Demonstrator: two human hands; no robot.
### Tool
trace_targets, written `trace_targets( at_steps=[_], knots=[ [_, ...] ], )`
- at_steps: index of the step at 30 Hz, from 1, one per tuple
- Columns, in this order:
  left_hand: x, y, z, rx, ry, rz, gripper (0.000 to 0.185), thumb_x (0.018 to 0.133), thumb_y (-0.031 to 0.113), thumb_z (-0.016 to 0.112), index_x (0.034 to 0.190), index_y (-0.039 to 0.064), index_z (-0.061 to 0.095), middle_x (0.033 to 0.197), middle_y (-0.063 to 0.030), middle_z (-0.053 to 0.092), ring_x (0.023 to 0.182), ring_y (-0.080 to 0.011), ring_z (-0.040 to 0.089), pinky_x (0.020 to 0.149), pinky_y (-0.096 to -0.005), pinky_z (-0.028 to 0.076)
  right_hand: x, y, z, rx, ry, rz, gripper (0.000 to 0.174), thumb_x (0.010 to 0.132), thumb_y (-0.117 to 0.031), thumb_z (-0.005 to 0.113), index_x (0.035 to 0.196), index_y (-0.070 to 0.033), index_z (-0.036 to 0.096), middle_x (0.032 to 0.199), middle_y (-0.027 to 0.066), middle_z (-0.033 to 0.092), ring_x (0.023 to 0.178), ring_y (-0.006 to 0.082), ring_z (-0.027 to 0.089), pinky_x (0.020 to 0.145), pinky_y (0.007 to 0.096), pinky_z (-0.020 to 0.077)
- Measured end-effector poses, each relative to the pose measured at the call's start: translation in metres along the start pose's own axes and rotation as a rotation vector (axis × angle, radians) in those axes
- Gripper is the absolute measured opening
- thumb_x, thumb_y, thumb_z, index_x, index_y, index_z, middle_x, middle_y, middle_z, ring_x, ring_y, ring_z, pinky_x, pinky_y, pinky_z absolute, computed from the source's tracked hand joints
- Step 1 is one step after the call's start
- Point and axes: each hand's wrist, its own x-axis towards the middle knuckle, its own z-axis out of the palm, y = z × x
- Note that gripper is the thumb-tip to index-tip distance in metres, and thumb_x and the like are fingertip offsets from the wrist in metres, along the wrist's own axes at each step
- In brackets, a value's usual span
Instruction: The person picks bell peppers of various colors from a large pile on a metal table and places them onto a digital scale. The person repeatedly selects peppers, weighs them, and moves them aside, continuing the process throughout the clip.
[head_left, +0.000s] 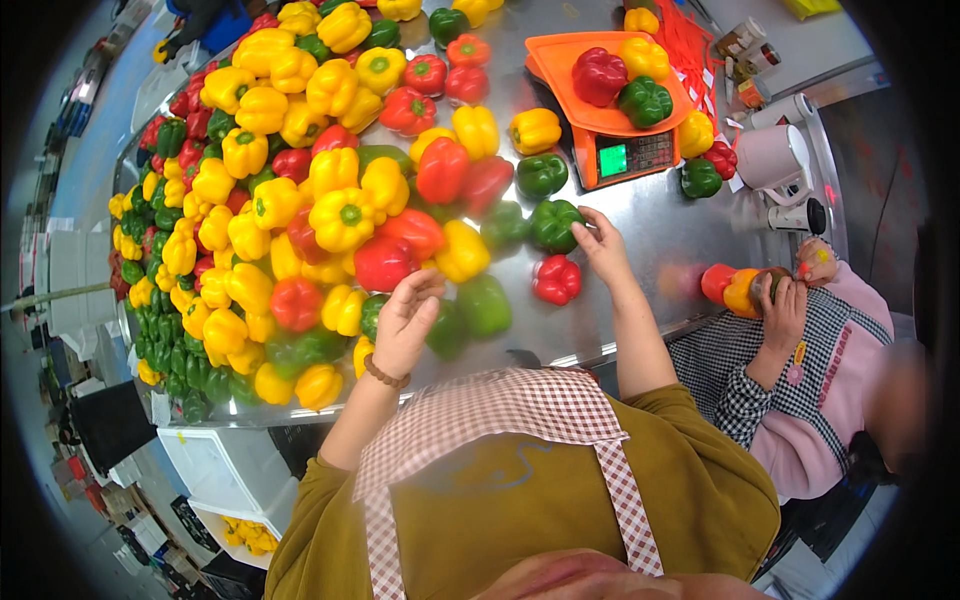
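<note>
My left hand (409, 319), a beaded bracelet on its wrist, is held with fingers loosely curled and nothing in them. It is just below a red bell pepper (386, 264) at the near side of a large pile of yellow, red and green peppers. The fingertips of my right hand (604, 247) meet the right side of a green bell pepper (555, 226); whether they grip it cannot be made out. A small red pepper (557, 280) lies just below that one. Another green pepper (542, 176) sits above it, beside a yellow pepper (535, 131).
An orange scale (626, 161) carries red, yellow and green peppers on its tray. At the right, a co-worker's hands (784, 300) hold a row of peppers. A pink jug (765, 156) and a lidded cup (796, 217) stand along the right edge of the metal table (637, 214).
</note>
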Motion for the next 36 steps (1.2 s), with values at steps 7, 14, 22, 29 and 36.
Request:
trace_targets(
  at_steps=[7, 14, 22, 29, 36],
  knots=[
    [0.000, 0.009, -0.006, 0.191, 0.159, 0.128, 0.046, 0.091, 0.007, 0.069, 0.133, -0.001, 0.055, 0.129, -0.0097, 0.060, 0.113, -0.0187, 0.060, 0.097, -0.0329, 0.049, 0.033, -0.049, 0.000, -0.409, 0.124, -0.355, 0.067, 0.085, -0.025, 0.080, 0.142, -0.004, 0.052, 0.136, 0.0151, 0.060, 0.123, 0.0259, 0.059, 0.099, 0.0371, 0.0495],
    [0.013, 0.022, -0.004, 1.283, 0.379, 0.547, 0.063, 0.070, 0.018, 0.084, 0.128, 0.009, 0.062, 0.135, -0.0150, 0.058, 0.122, -0.0353, 0.055, 0.105, -0.0472, 0.043, 0.061, -0.071, 0.055, -0.826, 0.027, -0.394, 0.087, 0.070, -0.022, 0.087, 0.146, -0.017, 0.047, 0.152, 0.0176, 0.038, 0.136, 0.0372, 0.046, 0.111, 0.0419, 0.0417],
    [0.032, 0.019, -0.032, 1.306, 0.405, 0.546, 0.063, 0.064, 0.019, 0.086, 0.122, 0.009, 0.063, 0.124, -0.0124, 0.062, 0.116, -0.0331, 0.058, 0.101, -0.0465, 0.045, 0.055, -0.109, 0.130, -0.802, -0.067, -0.852, 0.084, 0.070, -0.028, 0.087, 0.143, -0.014, 0.049, 0.149, 0.0193, 0.044, 0.137, 0.0407, 0.042, 0.114, 0.0491, 0.0365],
    [-0.005, 0.019, -0.089, 0.974, 0.635, 0.385, 0.060, 0.075, 0.018, 0.086, 0.125, 0.000, 0.060, 0.121, -0.0185, 0.063, 0.112, -0.0333, 0.062, 0.096, -0.0387, 0.050, 0.109, -0.141, 0.171, -0.735, -0.061, -0.937, 0.077, 0.077, -0.040, 0.080, 0.142, -0.011, 0.051, 0.145, 0.0183, 0.051, 0.133, 0.0368, 0.049, 0.110, 0.0455, 0.0422],
    [-0.049, 0.001, -0.119, 0.674, 0.772, 0.190, 0.061, 0.085, 0.015, 0.079, 0.137, -0.001, 0.052, 0.131, -0.0163, 0.058, 0.114, -0.0271, 0.061, 0.096, -0.0375, 0.049, 0.093, -0.154, 0.168, -0.625, 0.131, -1.050, 0.062, 0.087, -0.033, 0.074, 0.138, -0.005, 0.054, 0.139, 0.0202, 0.055, 0.126, 0.0371, 0.054, 0.104, 0.0446, 0.0446]
  ],
)
